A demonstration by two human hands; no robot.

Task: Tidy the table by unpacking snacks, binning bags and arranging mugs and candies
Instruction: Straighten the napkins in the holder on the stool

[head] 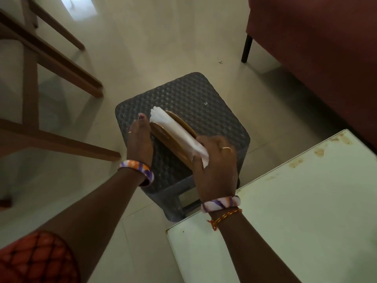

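A brown wooden napkin holder (pixel 163 135) with a stack of white napkins (pixel 173 127) between its two plates is held just over a dark woven stool (pixel 193 94). My left hand (pixel 140 141) lies flat against the holder's left plate, thumb pointing up by the napkins' far end. My right hand (pixel 216 162) grips the near end, with its fingers curled over the napkins and the holder's edge. No snacks, bags, mugs or candies are in view.
A stained white table (pixel 295 201) fills the lower right, its corner beside the stool. Wooden chair legs (pixel 61 64) stand at the left on the pale tiled floor. A red sofa (pixel 316 48) with a black leg is at the upper right.
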